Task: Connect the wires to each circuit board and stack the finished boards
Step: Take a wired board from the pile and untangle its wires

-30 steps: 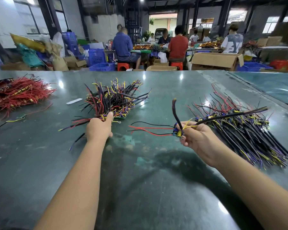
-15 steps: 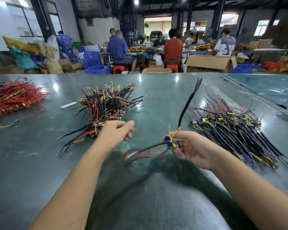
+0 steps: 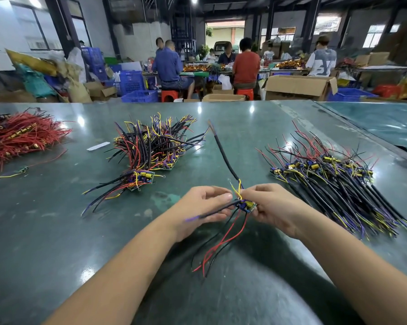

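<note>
The circuit board is being held in the air between both hands, just above the green table and near the person's body. The right hand is pinching the board's edge, while the left hand is closing its fingers on the dark and purple wire running out to the left. A thick black cable is rising from the board, and red and black leads are dangling below it. These loose leads are risking a snag: if the left hand is pulling too hard or at an angle, a thin wire could be tearing from its solder point, or the small board could be slipping out of the pinch. The dangling ends may also be tangling together. Compared with half a second ago, the left hand is now gripping the wire rather than hovering apart from it, both hands are meeting at the board, and the red leads are hanging downward instead of trailing left. The pile of wired boards on the left and the pile on the right are lying as before.
</note>
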{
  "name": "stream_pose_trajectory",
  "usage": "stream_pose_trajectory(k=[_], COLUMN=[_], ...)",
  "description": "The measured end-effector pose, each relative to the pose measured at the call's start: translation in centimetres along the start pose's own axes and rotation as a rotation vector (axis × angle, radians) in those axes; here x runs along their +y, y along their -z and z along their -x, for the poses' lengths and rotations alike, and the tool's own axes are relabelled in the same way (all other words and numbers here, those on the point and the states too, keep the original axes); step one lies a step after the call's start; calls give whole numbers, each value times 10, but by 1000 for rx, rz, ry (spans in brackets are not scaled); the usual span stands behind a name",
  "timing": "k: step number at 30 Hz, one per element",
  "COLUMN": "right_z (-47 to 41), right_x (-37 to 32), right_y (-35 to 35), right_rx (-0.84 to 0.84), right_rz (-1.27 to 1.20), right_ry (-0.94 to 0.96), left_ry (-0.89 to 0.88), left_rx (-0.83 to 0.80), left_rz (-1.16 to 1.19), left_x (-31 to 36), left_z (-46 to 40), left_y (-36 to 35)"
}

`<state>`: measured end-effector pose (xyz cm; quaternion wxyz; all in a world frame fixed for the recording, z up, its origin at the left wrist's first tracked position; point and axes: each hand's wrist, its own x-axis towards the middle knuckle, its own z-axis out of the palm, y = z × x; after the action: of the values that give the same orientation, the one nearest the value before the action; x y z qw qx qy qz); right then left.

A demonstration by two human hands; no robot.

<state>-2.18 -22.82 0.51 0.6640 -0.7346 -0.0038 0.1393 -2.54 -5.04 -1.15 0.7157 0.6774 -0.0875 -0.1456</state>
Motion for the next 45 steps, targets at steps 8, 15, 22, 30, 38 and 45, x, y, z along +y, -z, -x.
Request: stream_pose_trajectory(k=[8, 15, 22, 30, 38, 45], right_z=[1, 3, 1, 1, 0, 2], right_x=[2, 4, 8, 8, 8, 5], right_y=[-13, -15, -16, -17, -18, -16], right_rx=[41, -15, -67, -70, -71, -120], right_rz=[-17, 73, -61, -117, -191, -219], right_ry=[253, 286, 295, 288, 267, 244], left_ry=[-49, -50, -60, -82, -115, -77], left_rx=[79, 95, 71, 82, 72, 35], left_rz=[147, 139, 147, 146, 127, 125], left_x=[2, 6, 3, -4, -2, -3], left_z=[1, 3, 1, -3, 1, 0], left_y=[-2, -4, -1, 1, 1, 4])
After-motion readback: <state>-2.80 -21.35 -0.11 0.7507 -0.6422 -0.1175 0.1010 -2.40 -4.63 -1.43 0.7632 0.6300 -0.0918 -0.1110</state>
